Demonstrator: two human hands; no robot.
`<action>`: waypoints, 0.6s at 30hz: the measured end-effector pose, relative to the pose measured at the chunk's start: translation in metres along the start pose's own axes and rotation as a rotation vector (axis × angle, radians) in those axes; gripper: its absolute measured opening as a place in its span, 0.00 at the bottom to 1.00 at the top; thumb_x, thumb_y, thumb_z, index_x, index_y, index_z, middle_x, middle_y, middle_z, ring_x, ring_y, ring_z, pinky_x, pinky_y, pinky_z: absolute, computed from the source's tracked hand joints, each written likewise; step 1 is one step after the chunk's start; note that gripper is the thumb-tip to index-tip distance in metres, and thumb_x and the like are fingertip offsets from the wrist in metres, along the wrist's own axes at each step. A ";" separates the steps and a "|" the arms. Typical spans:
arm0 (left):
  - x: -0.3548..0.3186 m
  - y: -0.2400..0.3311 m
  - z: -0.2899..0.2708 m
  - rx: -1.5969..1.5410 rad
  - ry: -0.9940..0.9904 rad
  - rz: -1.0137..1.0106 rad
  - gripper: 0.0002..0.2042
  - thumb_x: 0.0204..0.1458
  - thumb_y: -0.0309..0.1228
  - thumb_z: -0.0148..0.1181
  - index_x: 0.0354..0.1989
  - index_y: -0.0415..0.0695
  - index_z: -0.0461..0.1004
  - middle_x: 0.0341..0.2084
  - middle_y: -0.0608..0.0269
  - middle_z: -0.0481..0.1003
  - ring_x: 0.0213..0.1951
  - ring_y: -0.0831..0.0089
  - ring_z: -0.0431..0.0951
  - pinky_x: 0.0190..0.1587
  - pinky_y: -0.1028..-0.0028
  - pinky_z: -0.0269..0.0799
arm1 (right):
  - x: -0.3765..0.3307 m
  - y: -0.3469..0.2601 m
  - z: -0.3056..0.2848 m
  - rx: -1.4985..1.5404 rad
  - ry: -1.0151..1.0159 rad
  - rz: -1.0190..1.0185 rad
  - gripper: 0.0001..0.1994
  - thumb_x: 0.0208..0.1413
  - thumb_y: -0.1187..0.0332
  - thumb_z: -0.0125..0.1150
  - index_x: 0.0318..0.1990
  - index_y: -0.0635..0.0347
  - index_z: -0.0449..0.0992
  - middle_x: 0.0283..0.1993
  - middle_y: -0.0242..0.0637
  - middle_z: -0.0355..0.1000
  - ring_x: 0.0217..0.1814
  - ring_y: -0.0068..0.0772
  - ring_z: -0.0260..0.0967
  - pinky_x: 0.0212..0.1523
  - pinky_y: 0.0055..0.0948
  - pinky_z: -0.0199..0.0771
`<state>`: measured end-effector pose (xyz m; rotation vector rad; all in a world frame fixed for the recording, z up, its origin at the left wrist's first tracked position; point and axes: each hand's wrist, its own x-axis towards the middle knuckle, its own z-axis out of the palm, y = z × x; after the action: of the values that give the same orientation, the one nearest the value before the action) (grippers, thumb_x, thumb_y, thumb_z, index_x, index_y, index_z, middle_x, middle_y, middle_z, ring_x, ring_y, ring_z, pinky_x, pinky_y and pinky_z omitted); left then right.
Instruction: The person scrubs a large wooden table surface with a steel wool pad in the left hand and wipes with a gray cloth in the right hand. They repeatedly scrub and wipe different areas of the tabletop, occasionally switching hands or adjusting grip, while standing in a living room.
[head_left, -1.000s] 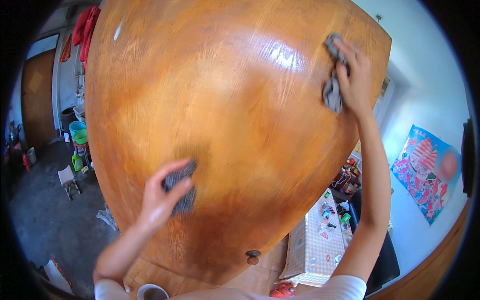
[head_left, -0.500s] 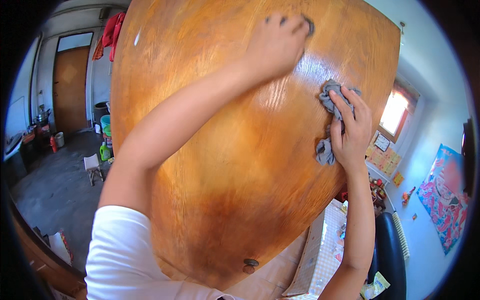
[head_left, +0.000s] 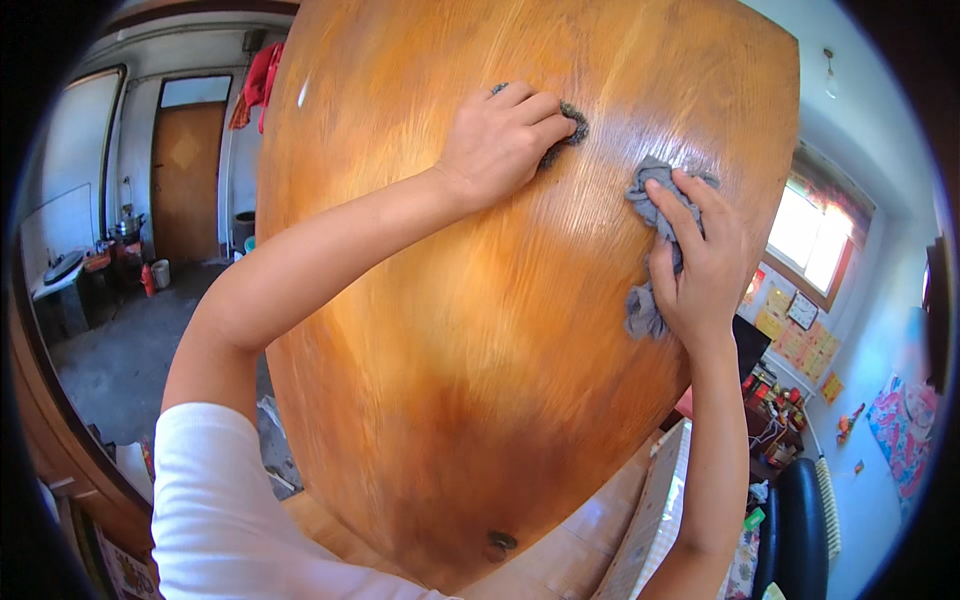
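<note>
Down-left since a moment ago goes the left hand [head_left: 505,138], fingers curled over a fuzzy dark pad [head_left: 575,122], high on the glossy wooden door [head_left: 430,310]; right hand [head_left: 708,265], fingers slightly parted, holds crumpled grey cloth [head_left: 648,185] near the door's right edge.

A dark pad [head_left: 577,124] is held on the wooden panel [head_left: 450,340] by the left hand [head_left: 503,142], a grey cloth [head_left: 651,192] by the right hand [head_left: 704,268]; below both, a knob [head_left: 498,545] is seen.
</note>
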<state>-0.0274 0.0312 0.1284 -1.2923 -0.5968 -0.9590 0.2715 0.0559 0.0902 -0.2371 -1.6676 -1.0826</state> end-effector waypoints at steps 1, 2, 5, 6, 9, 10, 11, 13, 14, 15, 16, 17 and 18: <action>0.011 -0.009 0.004 0.039 -0.010 -0.043 0.08 0.56 0.31 0.66 0.40 0.57 0.90 0.39 0.69 0.83 0.48 0.60 0.83 0.46 0.60 0.79 | 0.001 0.001 0.000 0.004 0.015 0.007 0.28 0.50 0.74 0.65 0.62 0.46 0.85 0.68 0.38 0.78 0.71 0.52 0.74 0.70 0.49 0.73; 0.031 -0.016 0.000 0.079 -0.032 -0.107 0.08 0.56 0.32 0.66 0.41 0.58 0.90 0.39 0.69 0.83 0.48 0.61 0.83 0.45 0.60 0.79 | 0.000 -0.001 0.002 0.023 0.012 0.007 0.28 0.49 0.74 0.65 0.61 0.46 0.85 0.68 0.38 0.78 0.71 0.52 0.74 0.70 0.49 0.73; 0.058 -0.053 0.023 0.189 0.039 -0.185 0.08 0.58 0.33 0.65 0.42 0.58 0.89 0.39 0.70 0.83 0.46 0.61 0.83 0.44 0.59 0.78 | 0.006 -0.005 0.002 0.028 0.025 -0.002 0.28 0.49 0.74 0.65 0.61 0.46 0.86 0.67 0.38 0.78 0.70 0.51 0.74 0.70 0.49 0.73; 0.051 -0.045 0.022 0.186 0.033 -0.160 0.08 0.59 0.32 0.65 0.41 0.58 0.89 0.39 0.70 0.83 0.46 0.62 0.83 0.43 0.59 0.78 | 0.004 -0.004 0.003 0.034 0.017 0.000 0.28 0.49 0.74 0.65 0.61 0.46 0.86 0.67 0.38 0.78 0.70 0.51 0.74 0.70 0.49 0.73; 0.016 0.000 0.005 0.079 0.011 -0.043 0.07 0.58 0.32 0.65 0.39 0.58 0.89 0.37 0.70 0.82 0.46 0.64 0.83 0.44 0.59 0.78 | 0.000 0.000 -0.001 0.023 0.013 0.009 0.28 0.49 0.74 0.65 0.61 0.46 0.86 0.67 0.38 0.78 0.70 0.51 0.74 0.70 0.48 0.73; 0.005 0.007 0.002 0.024 -0.012 -0.037 0.07 0.58 0.33 0.65 0.39 0.58 0.89 0.37 0.70 0.81 0.45 0.64 0.82 0.45 0.59 0.79 | -0.001 0.000 0.001 0.025 0.019 0.016 0.28 0.49 0.74 0.65 0.61 0.46 0.86 0.67 0.38 0.78 0.70 0.51 0.74 0.70 0.48 0.73; 0.000 0.009 -0.001 -0.032 -0.038 -0.038 0.06 0.58 0.33 0.66 0.39 0.58 0.89 0.37 0.70 0.81 0.45 0.64 0.82 0.45 0.58 0.79 | -0.002 -0.002 0.001 0.030 0.019 0.020 0.28 0.49 0.74 0.65 0.61 0.46 0.86 0.67 0.37 0.78 0.70 0.50 0.74 0.70 0.48 0.73; 0.037 -0.009 0.017 -0.034 0.021 -0.177 0.05 0.58 0.33 0.68 0.38 0.59 0.88 0.36 0.69 0.81 0.43 0.61 0.83 0.45 0.55 0.78 | -0.002 -0.002 0.000 0.015 0.016 0.019 0.28 0.49 0.74 0.65 0.60 0.46 0.86 0.67 0.37 0.78 0.70 0.50 0.74 0.70 0.48 0.73; 0.062 -0.028 0.031 -0.012 0.079 -0.268 0.04 0.58 0.33 0.68 0.38 0.59 0.88 0.36 0.68 0.81 0.43 0.61 0.83 0.45 0.55 0.78 | 0.002 -0.005 0.002 0.014 0.022 0.016 0.28 0.49 0.74 0.65 0.60 0.45 0.86 0.67 0.37 0.78 0.70 0.50 0.74 0.70 0.48 0.73; 0.076 -0.041 0.032 0.014 0.141 -0.356 0.04 0.58 0.33 0.68 0.37 0.59 0.88 0.36 0.68 0.82 0.43 0.60 0.83 0.45 0.55 0.78 | 0.007 -0.009 0.003 0.025 0.029 0.007 0.28 0.49 0.74 0.65 0.60 0.45 0.86 0.67 0.37 0.78 0.70 0.50 0.74 0.70 0.48 0.73; 0.078 -0.041 0.029 -0.005 0.136 -0.369 0.04 0.59 0.33 0.68 0.37 0.58 0.88 0.35 0.67 0.82 0.43 0.60 0.83 0.44 0.55 0.78 | 0.008 -0.009 0.004 0.028 0.030 0.006 0.27 0.49 0.74 0.65 0.60 0.45 0.86 0.67 0.37 0.78 0.70 0.49 0.74 0.70 0.48 0.73; 0.078 -0.037 0.025 -0.025 0.129 -0.384 0.04 0.59 0.34 0.69 0.37 0.58 0.88 0.35 0.67 0.82 0.44 0.59 0.83 0.44 0.54 0.78 | 0.008 -0.009 0.004 0.030 0.026 0.006 0.27 0.49 0.74 0.65 0.60 0.45 0.86 0.67 0.37 0.78 0.70 0.49 0.74 0.70 0.48 0.73; 0.077 -0.028 0.026 -0.059 0.122 -0.398 0.03 0.59 0.34 0.69 0.37 0.58 0.88 0.35 0.66 0.82 0.44 0.59 0.83 0.44 0.54 0.78 | 0.005 -0.007 0.003 0.029 0.018 0.011 0.27 0.49 0.74 0.65 0.60 0.45 0.86 0.67 0.37 0.78 0.70 0.49 0.74 0.70 0.48 0.73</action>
<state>-0.0089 0.0370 0.2117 -1.1781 -0.7512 -1.3816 0.2629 0.0525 0.0902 -0.2172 -1.6625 -1.0485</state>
